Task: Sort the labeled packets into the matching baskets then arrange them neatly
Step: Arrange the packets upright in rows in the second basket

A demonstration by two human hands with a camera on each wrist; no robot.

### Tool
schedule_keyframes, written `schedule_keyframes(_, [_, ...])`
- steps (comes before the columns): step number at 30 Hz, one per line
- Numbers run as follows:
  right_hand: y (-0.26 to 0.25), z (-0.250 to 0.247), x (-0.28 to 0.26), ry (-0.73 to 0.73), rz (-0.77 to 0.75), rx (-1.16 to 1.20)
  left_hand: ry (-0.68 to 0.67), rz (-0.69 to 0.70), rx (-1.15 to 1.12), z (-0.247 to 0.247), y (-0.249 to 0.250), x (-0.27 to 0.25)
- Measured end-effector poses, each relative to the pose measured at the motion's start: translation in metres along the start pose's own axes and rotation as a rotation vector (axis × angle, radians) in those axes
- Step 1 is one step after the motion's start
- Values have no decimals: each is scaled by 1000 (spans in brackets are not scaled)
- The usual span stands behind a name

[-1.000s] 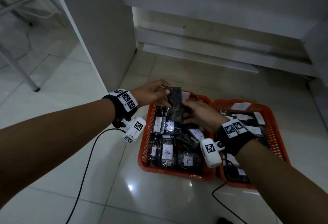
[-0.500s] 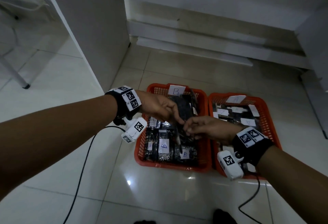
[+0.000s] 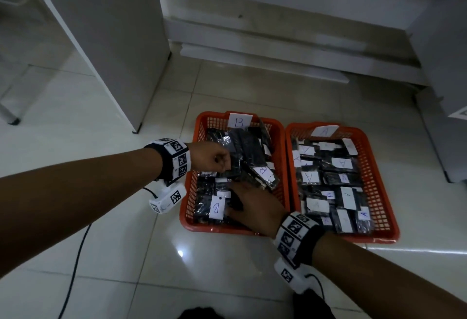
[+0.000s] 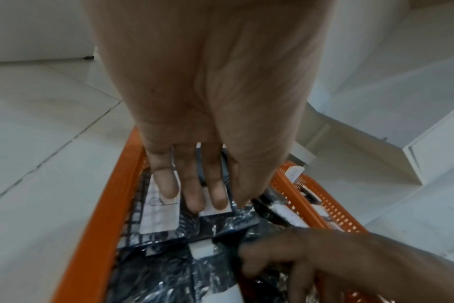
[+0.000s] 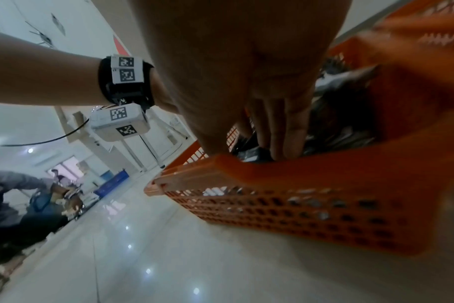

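Note:
Two orange baskets stand side by side on the tiled floor. The left basket point(image 3: 187, 207) carries a card marked B point(image 3: 239, 121), and the right basket point(image 3: 379, 192) carries a card marked A point(image 3: 324, 130). Both hold several dark plastic packets with white labels. My left hand point(image 3: 217, 160) reaches into the B basket's left middle, and its straight fingers point(image 4: 192, 196) press on packet labels. My right hand point(image 3: 252, 205) lies over the packets at that basket's front, palm down, its fingers point(image 5: 277, 143) reaching inside the rim. Neither hand visibly grips a packet.
A white cabinet point(image 3: 106, 40) stands at the left rear, and a low wall ledge point(image 3: 252, 48) runs behind the baskets. A black cable point(image 3: 73, 268) trails across the floor at the left. Another person point(image 5: 8, 194) sits far off in the right wrist view.
Both hands held a dark packet above the B basket a second ago. They have come down into the basket, and the packet now lies among the others there.

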State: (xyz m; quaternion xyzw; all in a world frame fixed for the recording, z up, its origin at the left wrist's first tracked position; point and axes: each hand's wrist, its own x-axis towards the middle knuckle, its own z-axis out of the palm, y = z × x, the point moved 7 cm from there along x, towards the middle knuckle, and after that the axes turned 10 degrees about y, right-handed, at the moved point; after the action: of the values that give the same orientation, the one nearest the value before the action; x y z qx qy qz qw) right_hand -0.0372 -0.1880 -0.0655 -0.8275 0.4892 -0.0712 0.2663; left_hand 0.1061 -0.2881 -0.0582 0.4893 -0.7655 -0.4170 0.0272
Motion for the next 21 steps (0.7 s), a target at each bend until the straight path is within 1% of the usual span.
schedule_keyframes(3, [2, 12, 6, -65, 69, -1, 54, 24, 7, -4, -3, 3])
schedule_keyframes(6, [0, 5, 8, -138, 8, 67, 88, 61, -6, -10, 1, 8])
schedule_keyframes(8, [7, -8, 5, -260, -23, 69, 129, 74, -32, -13, 2, 12])
schedule_keyframes(10, [23, -24, 0, -348, -18, -47, 169, 75, -24, -14, 2, 17])
schedule_keyframes(12, [38, -35, -6, -395, -15, -192, 201, 90, 16, -12, 4, 22])
schedule_keyframes(14, [41, -33, -12, -428, -38, -317, 230, 122, 50, -10, 9, 27])
schedule_keyframes(15, [39, -30, -14, -418, -57, -369, 243, 137, 61, -9, 12, 30])
schedule_keyframes(17, [29, -32, -13, -295, -96, -434, 280, 173, 77, -11, 20, 32])
schedule_keyframes(19, [21, -43, -10, -102, -92, -413, 357, 209, 121, -16, 27, 29])
schedule_keyframes(21, [22, -59, -2, 115, -44, -349, 490, 173, 276, -23, 22, 22])
